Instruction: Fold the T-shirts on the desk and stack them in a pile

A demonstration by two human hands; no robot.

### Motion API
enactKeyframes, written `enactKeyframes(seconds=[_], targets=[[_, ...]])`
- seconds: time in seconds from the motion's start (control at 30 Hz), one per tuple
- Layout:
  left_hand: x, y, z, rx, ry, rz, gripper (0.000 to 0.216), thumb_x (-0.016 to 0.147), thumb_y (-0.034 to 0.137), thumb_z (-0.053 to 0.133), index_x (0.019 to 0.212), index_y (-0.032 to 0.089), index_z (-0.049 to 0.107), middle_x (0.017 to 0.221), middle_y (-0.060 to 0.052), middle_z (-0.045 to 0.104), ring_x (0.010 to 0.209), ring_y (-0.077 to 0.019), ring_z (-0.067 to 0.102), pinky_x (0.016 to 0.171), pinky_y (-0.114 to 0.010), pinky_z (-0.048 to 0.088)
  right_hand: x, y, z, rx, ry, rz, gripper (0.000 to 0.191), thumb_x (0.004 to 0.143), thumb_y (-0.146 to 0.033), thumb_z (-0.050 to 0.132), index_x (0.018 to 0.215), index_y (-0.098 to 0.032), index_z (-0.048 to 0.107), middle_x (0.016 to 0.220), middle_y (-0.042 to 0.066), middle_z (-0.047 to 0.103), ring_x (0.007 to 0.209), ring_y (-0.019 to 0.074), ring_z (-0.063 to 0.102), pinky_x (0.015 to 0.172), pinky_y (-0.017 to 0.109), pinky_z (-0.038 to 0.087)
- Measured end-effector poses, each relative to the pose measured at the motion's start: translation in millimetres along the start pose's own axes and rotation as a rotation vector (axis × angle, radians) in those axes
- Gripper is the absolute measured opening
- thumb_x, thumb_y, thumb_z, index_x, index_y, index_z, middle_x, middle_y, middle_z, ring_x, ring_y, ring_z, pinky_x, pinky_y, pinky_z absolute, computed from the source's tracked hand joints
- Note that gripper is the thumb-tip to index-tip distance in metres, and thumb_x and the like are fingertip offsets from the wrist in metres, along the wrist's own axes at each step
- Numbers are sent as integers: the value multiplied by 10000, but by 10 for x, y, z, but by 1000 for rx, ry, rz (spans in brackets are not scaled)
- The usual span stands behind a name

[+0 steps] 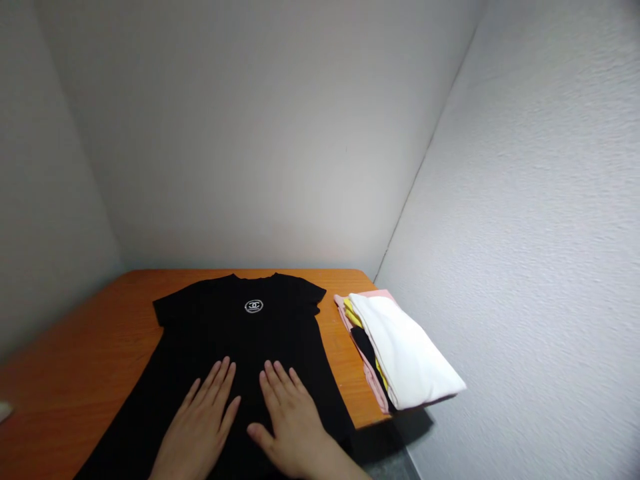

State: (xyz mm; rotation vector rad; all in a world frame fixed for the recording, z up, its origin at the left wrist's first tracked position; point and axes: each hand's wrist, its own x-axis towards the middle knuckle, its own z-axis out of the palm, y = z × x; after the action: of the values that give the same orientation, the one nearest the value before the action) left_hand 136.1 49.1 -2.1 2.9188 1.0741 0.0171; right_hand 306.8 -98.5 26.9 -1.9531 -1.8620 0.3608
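Observation:
A black T-shirt (240, 340) lies spread face up on the table, its neckline toward the back wall and both short sleeves out to the sides. On its chest is a round white printed logo (254, 306). My left hand (200, 420) rests flat on the lower middle of the shirt, fingers stretched forward. Beside it, my right hand (290, 417) is also laid flat on the fabric, thumb out to the left. Neither hand holds anything. The shirt's bottom hem is out of view below the hands.
A stack of folded clothes, with a white garment (405, 347) on top and pink, yellow and black layers under it, sits at the right edge of the wooden table (115, 333), slightly overhanging. Walls stand behind and at right. A small pale object (4, 411) shows at far left.

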Motion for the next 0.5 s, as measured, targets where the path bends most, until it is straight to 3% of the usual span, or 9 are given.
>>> enactKeyframes(seconds=[0.17, 0.33, 0.4, 0.5], targets=[[-22, -4, 31, -21, -1, -9, 610, 923, 443, 277, 1472, 178, 272, 1572, -41, 188, 1450, -230, 237, 1191, -493, 240, -354, 429, 6, -69, 45, 171, 711, 963, -547, 365, 1535, -225, 92, 1585, 26, 64, 1463, 261, 97, 1198, 470, 176], [-16, 15, 30, 15, -16, -9, 594, 919, 438, 263, 1460, 195, 282, 1569, -24, 173, 1452, -224, 227, 1185, -491, 249, -427, 493, 40, -52, 11, 252, 732, 949, -579, 361, 1532, -228, 93, 1585, 14, 16, 1466, 266, 53, 1201, 470, 152], [-11, 8, 59, 15, -2, -1, 590, 919, 433, 268, 1458, 194, 280, 1566, -28, 178, 1450, -228, 232, 1184, -495, 248, -399, 444, -74, -12, -64, 254, 753, 941, -613, 345, 1532, -217, 98, 1586, 19, 19, 1467, 260, 48, 1202, 458, 140], [-29, -92, 173, -13, 51, 28, 576, 926, 427, 300, 1459, 210, 274, 1563, -32, 193, 1441, -244, 261, 1170, -498, 280, -316, 401, -429, 39, -213, 278, 818, 911, -674, 356, 1531, -199, 111, 1587, 40, 49, 1466, 253, 71, 1197, 430, 161]])
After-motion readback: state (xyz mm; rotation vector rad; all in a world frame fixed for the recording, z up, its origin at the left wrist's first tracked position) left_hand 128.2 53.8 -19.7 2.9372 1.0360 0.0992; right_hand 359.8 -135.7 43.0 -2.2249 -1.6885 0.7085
